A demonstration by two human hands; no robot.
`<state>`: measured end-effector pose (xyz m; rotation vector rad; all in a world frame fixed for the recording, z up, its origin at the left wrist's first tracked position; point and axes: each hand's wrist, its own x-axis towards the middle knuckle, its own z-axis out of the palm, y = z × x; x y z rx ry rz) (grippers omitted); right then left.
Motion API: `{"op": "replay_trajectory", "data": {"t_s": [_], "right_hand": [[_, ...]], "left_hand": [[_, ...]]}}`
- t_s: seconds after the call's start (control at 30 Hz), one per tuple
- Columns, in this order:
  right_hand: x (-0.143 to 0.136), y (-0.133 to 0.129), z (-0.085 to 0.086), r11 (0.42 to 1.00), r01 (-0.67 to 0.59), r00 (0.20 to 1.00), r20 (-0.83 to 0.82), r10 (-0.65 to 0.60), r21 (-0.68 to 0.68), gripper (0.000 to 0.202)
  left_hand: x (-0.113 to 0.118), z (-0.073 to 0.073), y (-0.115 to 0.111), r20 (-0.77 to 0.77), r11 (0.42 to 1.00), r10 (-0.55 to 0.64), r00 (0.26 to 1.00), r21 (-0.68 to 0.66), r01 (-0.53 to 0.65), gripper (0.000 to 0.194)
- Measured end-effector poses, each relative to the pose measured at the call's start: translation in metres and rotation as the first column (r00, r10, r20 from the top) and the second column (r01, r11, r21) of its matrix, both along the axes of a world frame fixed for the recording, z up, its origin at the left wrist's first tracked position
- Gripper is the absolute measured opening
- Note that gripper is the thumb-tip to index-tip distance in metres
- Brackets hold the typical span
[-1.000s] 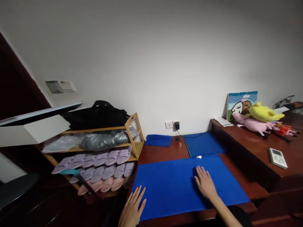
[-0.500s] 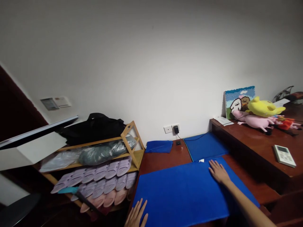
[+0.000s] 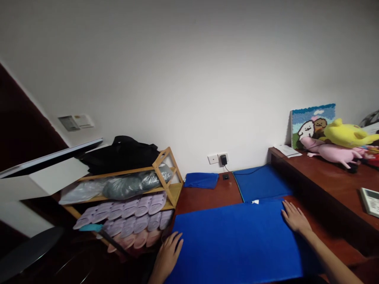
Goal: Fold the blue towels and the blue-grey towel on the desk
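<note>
A large blue cloth (image 3: 237, 240) lies spread flat on the reddish-brown table (image 3: 204, 201), with a small white tag (image 3: 255, 202) at its far edge. My left hand (image 3: 169, 254) rests at the cloth's left edge, fingers stretched out over it. At the far right corner of the cloth lies my right hand (image 3: 296, 219), palm down with its fingers extended. Behind it is another blue cloth (image 3: 260, 182), flat against the wall side. A smaller folded blue cloth (image 3: 201, 180) sits at the table's back left.
To the left stands a wooden rack (image 3: 171, 193) with rows of slippers (image 3: 142, 205) and a black bag (image 3: 121, 154) on top. A raised brown surface (image 3: 331, 177) on the right carries plush toys (image 3: 349, 134) and a calculator-like device (image 3: 371, 201). A black plug (image 3: 223, 159) is in the wall.
My right hand has slid right to the cloth's far right corner. My left hand has moved up along the left edge. The view has shifted slightly.
</note>
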<state>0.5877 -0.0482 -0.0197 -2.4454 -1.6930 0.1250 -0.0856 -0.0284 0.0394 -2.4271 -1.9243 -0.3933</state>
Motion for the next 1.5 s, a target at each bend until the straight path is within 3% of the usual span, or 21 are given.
{"op": "replay_trajectory", "data": {"t_s": [0.1, 0.17, 0.23, 0.37, 0.43, 0.5, 0.57, 0.63, 0.77, 0.87, 0.93, 1.03, 1.2, 1.33, 1.43, 1.5], "right_hand": [[-0.019, 0.004, 0.013, 1.000, 0.012, 0.998, 0.063, -0.014, 0.021, 0.069], [-0.051, 0.009, 0.021, 0.994, -0.051, 0.995, 0.095, 0.042, 0.096, 0.066], [-0.097, 0.016, 0.026, 0.969, -0.184, 0.982, 0.066, 0.176, 0.167, 0.064], [-0.199, 0.033, 0.029, 0.871, -0.432, 0.888, -0.061, 0.456, 0.233, 0.064], [-0.235, 0.037, 0.029, 0.861, -0.470, 0.862, -0.108, 0.495, 0.193, 0.065], [-0.252, 0.038, 0.028, 0.878, -0.459, 0.870, -0.132, 0.475, 0.135, 0.064], [-0.248, 0.036, 0.025, 0.901, -0.422, 0.892, -0.130, 0.433, 0.100, 0.063], [-0.225, 0.032, 0.022, 0.926, -0.368, 0.921, -0.104, 0.376, 0.085, 0.063], [-0.145, 0.022, 0.015, 0.987, -0.161, 0.987, -0.004, 0.161, 0.019, 0.068], [-0.083, 0.014, 0.009, 0.999, -0.014, 0.998, 0.056, 0.016, -0.038, 0.073], [-0.054, 0.010, 0.005, 0.999, 0.032, 0.997, 0.076, -0.029, -0.038, 0.074], [-0.034, 0.007, 0.001, 0.999, 0.038, 0.996, 0.083, -0.035, -0.028, 0.074], [-0.037, 0.005, 0.012, 0.996, 0.072, 0.993, 0.096, -0.066, -0.061, 0.072], [-0.074, 0.010, 0.029, 0.995, 0.085, 0.982, 0.167, -0.093, 0.056, 0.065], [-0.134, 0.020, 0.039, 0.975, -0.162, 0.983, 0.114, 0.145, 0.154, 0.062], [-0.180, 0.027, 0.042, 0.918, -0.367, 0.929, 0.009, 0.370, 0.149, 0.063]], "left_hand": [[0.018, 0.009, 0.041, -0.004, 1.000, -0.001, 1.000, 0.008, 0.001, 0.053], [0.028, 0.006, 0.064, -0.026, 1.000, 0.022, 0.999, -0.010, -0.022, 0.055], [0.033, -0.003, 0.078, -0.057, 0.997, 0.059, 0.997, -0.038, -0.062, 0.057], [0.031, -0.018, 0.083, -0.088, 0.994, 0.078, 0.993, -0.065, -0.083, 0.059], [0.024, -0.019, 0.080, -0.089, 0.995, 0.060, 0.994, -0.077, -0.067, 0.059], [0.017, -0.017, 0.077, -0.089, 0.994, 0.057, 0.994, -0.086, -0.065, 0.059], [0.012, -0.016, 0.077, -0.085, 0.994, 0.062, 0.994, -0.082, -0.069, 0.059], [0.008, -0.018, 0.078, -0.070, 0.995, 0.064, 0.996, -0.070, -0.069, 0.059], [0.007, -0.025, 0.082, -0.034, 0.997, 0.064, 0.997, -0.044, -0.065, 0.059], [0.008, -0.027, 0.084, -0.019, 0.998, 0.054, 0.998, -0.029, -0.054, 0.059], [0.009, -0.027, 0.084, -0.015, 0.998, 0.055, 0.998, -0.026, -0.056, 0.059], [0.010, -0.025, 0.084, -0.019, 0.998, 0.059, 0.998, -0.030, -0.059, 0.059], [0.012, -0.022, 0.082, -0.013, 0.997, 0.057, 0.998, -0.048, -0.058, 0.058], [0.012, -0.021, 0.082, -0.032, 0.996, 0.055, 0.998, -0.065, -0.057, 0.060], [0.012, -0.022, 0.083, -0.032, 0.997, 0.053, 0.998, -0.060, -0.055, 0.061], [0.013, -0.022, 0.083, -0.024, 0.997, 0.054, 0.998, -0.058, -0.055, 0.060]]}}
